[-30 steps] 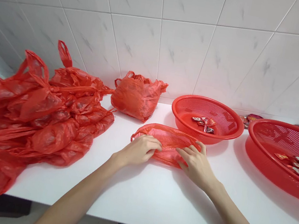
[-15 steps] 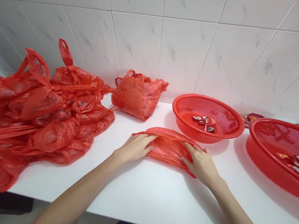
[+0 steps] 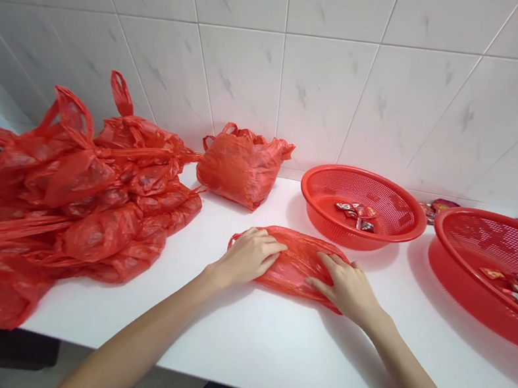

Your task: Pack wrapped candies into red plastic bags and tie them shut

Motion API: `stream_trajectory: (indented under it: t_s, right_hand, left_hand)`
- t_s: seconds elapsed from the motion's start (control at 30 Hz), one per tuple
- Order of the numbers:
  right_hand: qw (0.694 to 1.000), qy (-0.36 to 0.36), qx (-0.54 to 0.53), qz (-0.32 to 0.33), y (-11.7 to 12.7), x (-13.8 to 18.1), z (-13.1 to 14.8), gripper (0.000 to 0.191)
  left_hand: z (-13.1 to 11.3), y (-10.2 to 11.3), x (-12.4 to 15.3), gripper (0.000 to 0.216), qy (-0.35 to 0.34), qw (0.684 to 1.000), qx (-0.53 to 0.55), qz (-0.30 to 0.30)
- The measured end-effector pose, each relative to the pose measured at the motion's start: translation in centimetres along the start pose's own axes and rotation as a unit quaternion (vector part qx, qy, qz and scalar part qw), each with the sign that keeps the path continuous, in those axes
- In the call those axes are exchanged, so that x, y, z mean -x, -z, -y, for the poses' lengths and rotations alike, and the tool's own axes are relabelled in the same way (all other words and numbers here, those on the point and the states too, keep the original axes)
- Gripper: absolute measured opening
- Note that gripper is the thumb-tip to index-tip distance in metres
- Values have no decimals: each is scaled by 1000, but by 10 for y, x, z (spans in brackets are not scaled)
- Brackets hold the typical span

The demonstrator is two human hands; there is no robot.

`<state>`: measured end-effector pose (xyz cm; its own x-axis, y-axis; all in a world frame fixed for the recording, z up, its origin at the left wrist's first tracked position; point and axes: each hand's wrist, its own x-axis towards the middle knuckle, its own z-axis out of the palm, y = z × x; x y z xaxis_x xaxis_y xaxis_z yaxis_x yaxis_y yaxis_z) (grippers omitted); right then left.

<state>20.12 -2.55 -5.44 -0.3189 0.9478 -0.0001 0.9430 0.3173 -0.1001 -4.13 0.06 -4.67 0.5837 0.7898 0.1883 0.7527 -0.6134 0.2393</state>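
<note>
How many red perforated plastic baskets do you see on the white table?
2. One basket stands beyond the right hand, near the tiled wall; the other basket is at the right edge, partly cut off. Others nested underneath would be hidden.

Bright, soft light; glare on the wall at far right; faint shadows across the table; edges stretched.

One left hand, one right hand, one red bag under both, one standing bag by the wall, one pile of several bags at left, overlapped, exact count unclear. One small basket plus one large basket makes two, each holding a few wrapped packets, number unclear. One white table.
</note>
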Motion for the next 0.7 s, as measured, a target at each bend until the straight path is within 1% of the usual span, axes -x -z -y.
stream_trajectory:
  t_s: [0.03,0.1,0.2,0.27,0.37,0.43,0.5,0.53,0.6,0.7]
  right_hand:
    - [1000,-5,-2,6,1,0,0,41]
    - [1000,-17,0,21,4,-1,1,36]
    - [999,-30,15,40,6,-1,2,35]
    - [998,-34,24,41,6,-1,3,34]
    - [998,-44,34,26,5,-2,2,32]
    - [998,-45,39,16,4,-2,1,26]
    - [998,-46,36,23,3,-2,0,31]
    - [998,-49,33,30,3,-2,0,36]
    - [997,-62,24,43,2,-2,0,45]
    - [997,-68,11,46,1,-1,0,56]
  left_hand:
    - [0,-2,-1,35,16,1000,-11,-4]
    - [2,-5,-2,33,45,999,-29,5]
    - [6,-4,-2,36,72,996,-33,47]
    - [10,-2,0,45,81,994,-27,69]
    - [14,4,4,53,80,993,-16,88]
    - [16,6,6,46,75,993,-5,87]
    - [17,6,6,29,69,995,4,77]
    - [17,5,6,26,68,995,7,72]
    - [16,4,5,30,68,995,5,70]
    - [14,3,5,25,76,993,-6,89]
